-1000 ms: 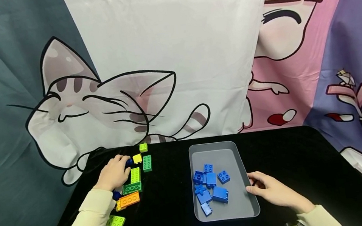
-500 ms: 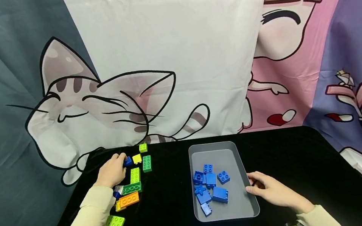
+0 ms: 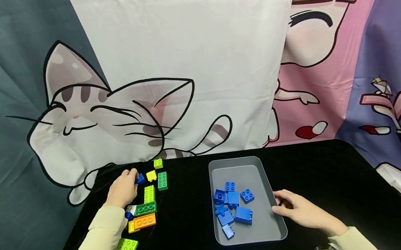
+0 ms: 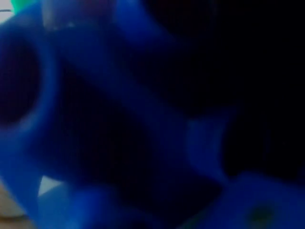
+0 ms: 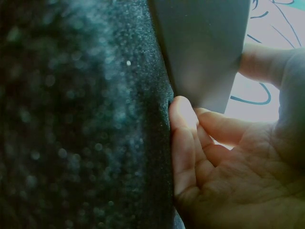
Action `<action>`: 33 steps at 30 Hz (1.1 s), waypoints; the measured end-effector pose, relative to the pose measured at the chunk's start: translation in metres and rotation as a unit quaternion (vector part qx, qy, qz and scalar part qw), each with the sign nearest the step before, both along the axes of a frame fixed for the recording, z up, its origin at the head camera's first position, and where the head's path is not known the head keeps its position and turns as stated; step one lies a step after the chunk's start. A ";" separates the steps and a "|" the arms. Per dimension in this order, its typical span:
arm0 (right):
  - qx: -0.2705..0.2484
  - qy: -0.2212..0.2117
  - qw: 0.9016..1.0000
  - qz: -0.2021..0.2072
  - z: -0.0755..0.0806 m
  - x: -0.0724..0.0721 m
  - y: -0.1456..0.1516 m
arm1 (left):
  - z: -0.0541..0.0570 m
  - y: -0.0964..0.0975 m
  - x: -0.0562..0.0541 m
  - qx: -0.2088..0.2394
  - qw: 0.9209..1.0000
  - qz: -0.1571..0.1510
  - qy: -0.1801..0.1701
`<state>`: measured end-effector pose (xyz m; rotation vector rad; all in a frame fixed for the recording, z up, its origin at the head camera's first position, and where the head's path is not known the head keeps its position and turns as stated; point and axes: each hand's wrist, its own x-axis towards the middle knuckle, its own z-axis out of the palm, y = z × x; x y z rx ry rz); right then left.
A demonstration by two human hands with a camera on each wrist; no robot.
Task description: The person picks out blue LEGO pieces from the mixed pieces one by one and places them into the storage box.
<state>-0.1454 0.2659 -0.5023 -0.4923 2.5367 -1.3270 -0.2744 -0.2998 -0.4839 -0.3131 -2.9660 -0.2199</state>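
Note:
In the head view my left hand (image 3: pixel 122 189) reaches to the far left of the table, its thumb and fingers pinching a small blue toy brick (image 3: pixel 140 178). Blurred blue brick undersides with round tubes (image 4: pixel 43 90) fill the left wrist view, hiding the fingers there. My right hand (image 3: pixel 300 210) holds the right rim of a grey tray (image 3: pixel 254 173). The right wrist view shows the thumb (image 5: pixel 259 64) at the tray's rim and curled fingers (image 5: pixel 183 143) against its outer wall. Several blue bricks (image 3: pixel 234 198) lie in the tray's left half.
Around the left hand lie a yellow brick (image 3: pixel 152 175), green bricks (image 3: pixel 162 181), lime bricks (image 3: pixel 149 194), an orange brick (image 3: pixel 144 221) and a blue-and-white piece (image 3: pixel 130 212). Black cloth (image 3: pixel 191 227) covers the table; a printed curtain (image 3: pixel 191 58) hangs behind.
My left hand has drawn slightly left with the blue brick, which shows more now. The orange brick has shifted a little to the right. The right hand and tray stay in place.

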 end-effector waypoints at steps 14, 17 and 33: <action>0.004 -0.002 1.000 -0.002 0.001 0.001 -0.001 | 0.027 0.026 0.021 0.036 0.993 -0.042 0.102; 0.005 -0.003 1.000 -0.002 0.002 0.001 -0.001 | 0.033 0.038 0.027 0.040 0.989 -0.061 0.126; 0.012 0.001 1.000 0.001 0.003 0.000 -0.002 | 0.068 0.119 0.070 0.065 0.968 -0.156 0.183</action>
